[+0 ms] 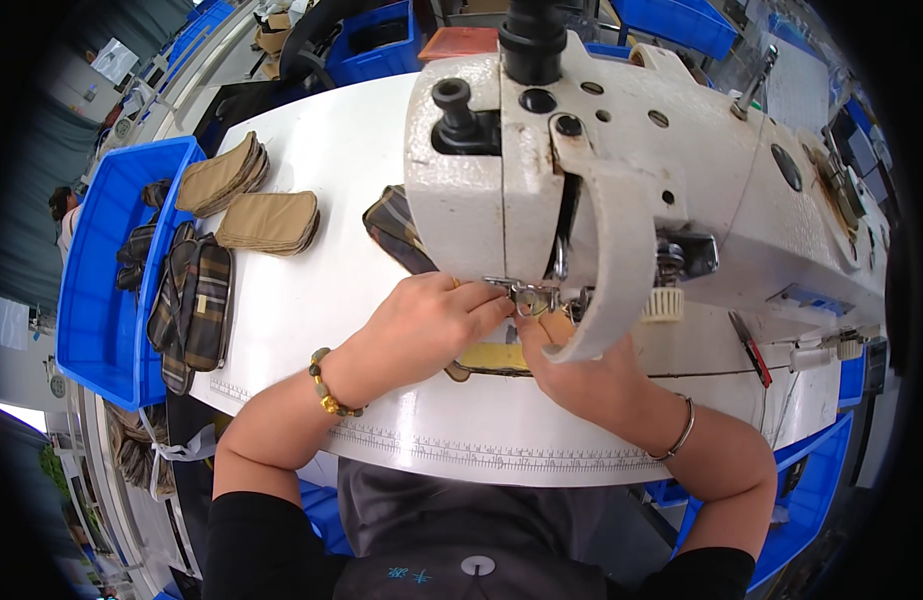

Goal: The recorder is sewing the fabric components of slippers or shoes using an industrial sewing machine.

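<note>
We look down on a person working with both bare hands at a white sewing machine [541,180], its head leaning over a pale table [401,440]. A piece of yellow cloth [496,358] with a dark edge lies flat on the tabletop just below the needle area, between the two hands.

The left hand [416,325], a beaded bracelet [329,390] at its wrist, has its fingers bent and the tips drawn in beside the metal foot [531,297]; we cannot tell whether they grip anything. The right hand [581,375], below a metal bangle [684,430], is bent near the same spot, partly behind the machine's curved white guard [621,250], and we cannot tell its hold either.

Beyond the left hand, we see plaid cloth [389,222] reaching out from behind the machine's head. At left, two stacks of brown cloth pieces [269,222] sit near plaid pouches [196,310], which lean against a blue bin [111,270]. A red-handled tool [753,352] lies to the right.
</note>
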Motion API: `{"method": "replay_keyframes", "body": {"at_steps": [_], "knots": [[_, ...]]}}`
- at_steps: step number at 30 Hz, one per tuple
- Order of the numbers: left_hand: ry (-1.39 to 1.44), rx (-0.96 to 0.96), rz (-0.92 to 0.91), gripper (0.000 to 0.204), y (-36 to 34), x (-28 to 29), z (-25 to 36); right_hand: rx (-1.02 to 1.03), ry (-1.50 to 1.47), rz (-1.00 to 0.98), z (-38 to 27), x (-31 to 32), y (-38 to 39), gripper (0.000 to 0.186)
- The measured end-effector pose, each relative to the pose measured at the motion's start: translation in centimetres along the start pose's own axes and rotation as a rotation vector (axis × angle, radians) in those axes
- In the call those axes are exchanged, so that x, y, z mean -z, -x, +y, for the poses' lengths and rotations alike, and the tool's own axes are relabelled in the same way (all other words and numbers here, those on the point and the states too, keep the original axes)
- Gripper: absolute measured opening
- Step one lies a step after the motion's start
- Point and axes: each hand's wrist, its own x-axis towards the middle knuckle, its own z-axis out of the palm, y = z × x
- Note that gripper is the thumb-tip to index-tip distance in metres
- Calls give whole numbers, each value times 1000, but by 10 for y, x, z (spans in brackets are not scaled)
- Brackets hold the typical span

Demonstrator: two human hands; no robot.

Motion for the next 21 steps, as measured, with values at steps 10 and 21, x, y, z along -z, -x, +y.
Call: {"method": "replay_keyframes", "body": {"at_steps": [10, 21], "knots": [[-132, -26, 37, 29, -4, -5, 6, 38, 23, -66, -1, -5, 7, 8], [-6, 72, 38, 29, -2, 0, -5, -49, -185, -22, -2, -3, 6, 8]]}}
